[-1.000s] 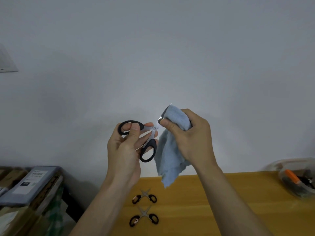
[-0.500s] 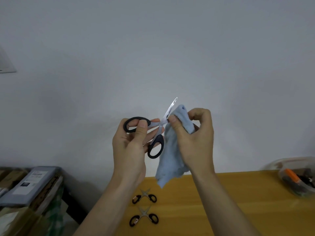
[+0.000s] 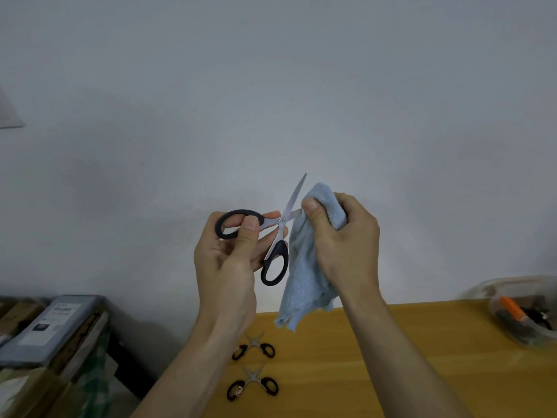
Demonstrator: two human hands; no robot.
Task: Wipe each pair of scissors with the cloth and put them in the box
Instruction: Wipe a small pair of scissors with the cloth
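**Head view: one blade in the cloth, two pairs waiting**

Head camera looks over both my hands, raised in front of the wall. My left hand grips the scissors by the black handles, thumb over the upper loop and fingers curled behind, so the blades stand spread apart. I hold them open like that, I judge, so each blade can be wiped on its own. One blade points up and to the right, bare. The other runs into the cloth, which my right hand pinches around it, thumb pressing the fold against the steel while the rest of the cloth hangs loose below my palm. Keeping the hold at the handles keeps my left fingers off the edges.

Counted: one pair is in hand, and two more pairs lie open on the worktop below, one nearer me than the other, near the left edge. That makes three pairs outside the box. There is one cloth and one clear box, at the far right of the worktop, well apart from my hands. It already holds some items, an orange one among them, but I cannot count them.
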